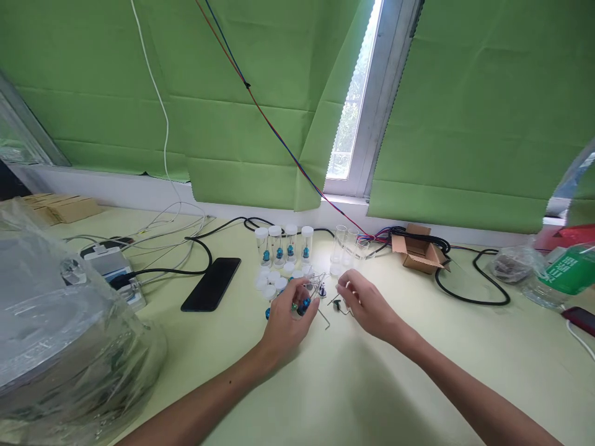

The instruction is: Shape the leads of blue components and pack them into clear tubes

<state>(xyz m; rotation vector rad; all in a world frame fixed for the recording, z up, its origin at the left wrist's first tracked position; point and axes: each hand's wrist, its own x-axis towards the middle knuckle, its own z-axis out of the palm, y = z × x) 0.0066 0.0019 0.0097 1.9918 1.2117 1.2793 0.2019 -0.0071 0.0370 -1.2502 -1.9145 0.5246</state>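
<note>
My left hand [289, 316] is closed around a small shiny blue part [304, 305], with thin metal wires beside its fingertips. My right hand [367, 303] has curled fingers pressed together near a thin metal rod; whatever is in the pinch is too small to make out. A bent metal rod [325, 319] and a small dark piece [337, 305] lie on the table between the hands. Behind my left hand stand several clear tubes [290, 244] with white caps and blue parts inside. Loose white caps [268, 291] lie in front of them. Uncapped clear tubes [338, 251] stand beyond my right hand.
A black phone [211, 285] and a power strip [132, 291] with cables lie to the left. Plastic wrap covers a bulky object [69, 334] at the near left. At the back right are an open cardboard box [418, 253], black cable [483, 301] and a green-labelled bottle [564, 272].
</note>
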